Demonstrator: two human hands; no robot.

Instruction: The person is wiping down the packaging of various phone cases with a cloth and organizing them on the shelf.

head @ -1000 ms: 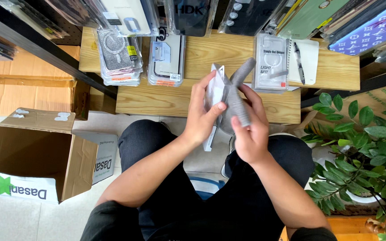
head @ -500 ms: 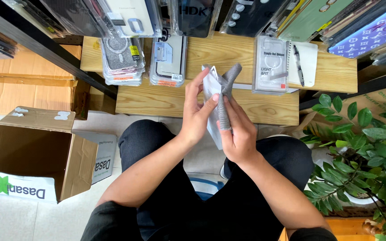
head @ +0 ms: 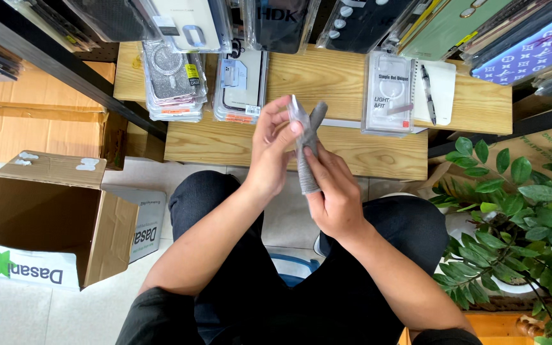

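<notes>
Bright, even daylight, soft shadows, sharp focus, slight edge distortion.

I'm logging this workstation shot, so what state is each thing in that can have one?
Left hand: shut, pinching the clear wrapper.
Right hand: shut on the grey case.
Grey case: held upright above the lap, seen edge-on.
Clear wrapper: partly pulled off the case's top.
Cardboard box: open, flaps up, on the floor.
Packaged cases: stacked on the wooden bench.
Pen: lying on the white notepad.

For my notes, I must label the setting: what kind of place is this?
Probably a phone-accessory shop or its stockroom. Stacks of packaged phone cases lie on a wooden table, more cases hang above, and an open cardboard box stands on the floor.
</notes>
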